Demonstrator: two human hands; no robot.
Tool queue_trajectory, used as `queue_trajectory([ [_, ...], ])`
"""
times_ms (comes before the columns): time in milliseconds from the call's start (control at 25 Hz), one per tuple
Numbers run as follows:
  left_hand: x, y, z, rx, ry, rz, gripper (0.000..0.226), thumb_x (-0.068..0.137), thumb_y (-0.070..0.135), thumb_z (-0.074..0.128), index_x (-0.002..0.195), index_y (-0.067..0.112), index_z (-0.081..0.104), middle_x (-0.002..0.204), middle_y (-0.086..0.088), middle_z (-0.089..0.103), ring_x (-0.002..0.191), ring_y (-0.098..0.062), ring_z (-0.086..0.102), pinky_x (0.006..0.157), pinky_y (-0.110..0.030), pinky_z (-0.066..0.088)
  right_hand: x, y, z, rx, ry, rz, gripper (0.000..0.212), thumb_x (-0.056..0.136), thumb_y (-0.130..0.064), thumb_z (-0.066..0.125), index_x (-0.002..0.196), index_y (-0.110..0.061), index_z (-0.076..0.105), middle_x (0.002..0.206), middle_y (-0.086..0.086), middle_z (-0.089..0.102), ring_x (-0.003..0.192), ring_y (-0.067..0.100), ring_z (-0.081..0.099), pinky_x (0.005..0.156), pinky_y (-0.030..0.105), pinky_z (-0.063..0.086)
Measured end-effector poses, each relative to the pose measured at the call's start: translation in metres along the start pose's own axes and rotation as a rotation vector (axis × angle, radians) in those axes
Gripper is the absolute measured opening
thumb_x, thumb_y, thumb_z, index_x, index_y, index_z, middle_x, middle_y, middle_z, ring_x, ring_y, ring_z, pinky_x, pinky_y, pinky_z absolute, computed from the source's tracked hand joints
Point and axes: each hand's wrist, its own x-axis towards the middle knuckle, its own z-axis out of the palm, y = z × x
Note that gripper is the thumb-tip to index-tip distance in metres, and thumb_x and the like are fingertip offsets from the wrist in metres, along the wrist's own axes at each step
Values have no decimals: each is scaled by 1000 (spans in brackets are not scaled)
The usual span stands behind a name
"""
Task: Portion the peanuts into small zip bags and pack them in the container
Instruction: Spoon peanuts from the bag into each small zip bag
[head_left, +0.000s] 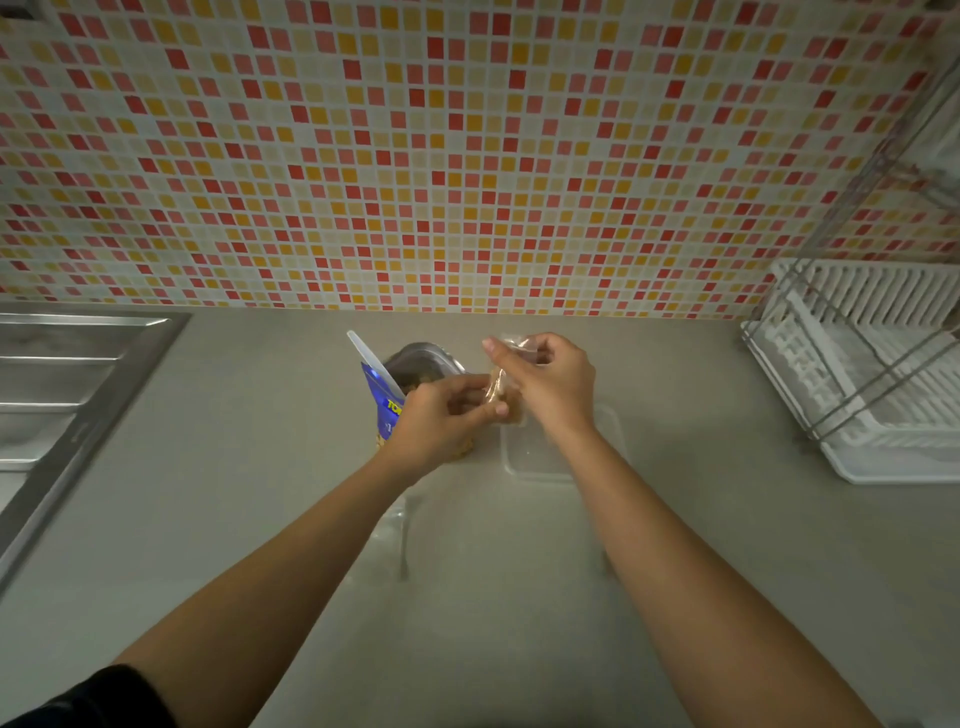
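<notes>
Above the middle of the grey countertop (260, 467), both hands meet on a small zip bag (500, 388) held clear of the surface. The left hand (441, 415) has its fingers curled and pinches the bag's nearer side between thumb and fingertips. The right hand (550, 384) grips the bag's upper edge with bent fingers, its forefinger reaching out along the clear plastic. Tan peanuts (511, 408) fill the lower part of the bag; whether its zip is sealed cannot be told.

Just behind the left hand stands an open blue peanut packet (382, 395) with a silver lining, and the handle of a white plastic spoon (371, 361) sticks up out of its mouth. A clear rectangular container (524, 457) sits on the countertop under the right wrist, partly hidden by it. Nearer the person, a faint sheet of clear plastic (395, 525) lies flat; what it is cannot be made out.

A stainless steel sink drainboard (67, 374) lies at the far left, a white dish rack (857, 374) in a wire frame at the far right, and a red, orange and cream mosaic tile wall (467, 156) runs behind. A black sleeve (88, 696) covers the left upper arm.
</notes>
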Motion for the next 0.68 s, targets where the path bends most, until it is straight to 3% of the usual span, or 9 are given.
queue_trajectory([
  [80, 1, -7, 16, -102, 48, -43, 13, 82, 19, 69, 94, 13, 69, 87, -6, 74, 78, -10, 67, 77, -27, 51, 1, 11, -17, 44, -125, 82, 45, 65, -52, 76, 94, -20, 62, 92, -2, 68, 85, 12, 66, 77, 28, 55],
  [160, -3, -15, 32, -229, 21, -109, 6, 85, 12, 64, 88, 9, 69, 79, -4, 72, 70, -6, 65, 70, -23, 51, 1, 27, -40, 161, -276, 157, 32, 76, -41, 71, 99, -21, 61, 100, 1, 68, 94, 17, 66, 86, 36, 55],
  [240, -9, -23, 47, -351, -44, -168, 7, 86, 6, 61, 83, 8, 66, 75, -2, 72, 73, -11, 65, 75, -24, 54, -5, 44, -63, 228, -329, 170, 9, 84, -22, 67, 91, -19, 63, 90, 3, 68, 87, 16, 66, 82, 33, 56],
  [320, -19, -32, 63, -390, -120, -185, 4, 85, 6, 62, 84, 8, 65, 79, -7, 72, 78, -17, 64, 82, -30, 52, -11, 60, -80, 198, -290, 175, 6, 84, -13, 66, 82, -18, 64, 77, 2, 66, 70, 10, 63, 72, 25, 55],
  [440, -38, -52, 89, -298, -124, -217, 22, 81, 7, 67, 98, 17, 58, 95, -24, 68, 87, -27, 64, 89, -42, 51, -20, 99, -98, -10, -209, 178, 4, 79, -15, 71, 79, -17, 68, 69, 0, 67, 55, 3, 61, 64, 18, 53],
  [520, -52, -69, 103, -216, -80, -220, 35, 78, 9, 72, 100, 25, 49, 94, -21, 69, 81, -26, 65, 82, -41, 54, -29, 128, -103, -219, -170, 130, 6, 77, -18, 73, 81, -14, 72, 68, 1, 69, 52, -1, 59, 62, 11, 48],
  [600, -59, -84, 115, -65, -95, -196, 39, 76, 16, 74, 105, 28, 52, 90, -12, 70, 77, -24, 65, 78, -32, 54, -39, 149, -103, -384, -153, 38, 9, 75, -17, 75, 81, -11, 75, 76, 4, 73, 62, 1, 61, 61, 4, 42],
  [680, -61, -95, 126, 201, -112, -154, 42, 77, 19, 73, 117, 22, 59, 88, -4, 68, 75, -17, 62, 75, -14, 46, -45, 163, -101, -463, -158, -15, 10, 75, -15, 74, 82, -9, 75, 81, 7, 75, 71, 9, 65, 63, 8, 41],
])
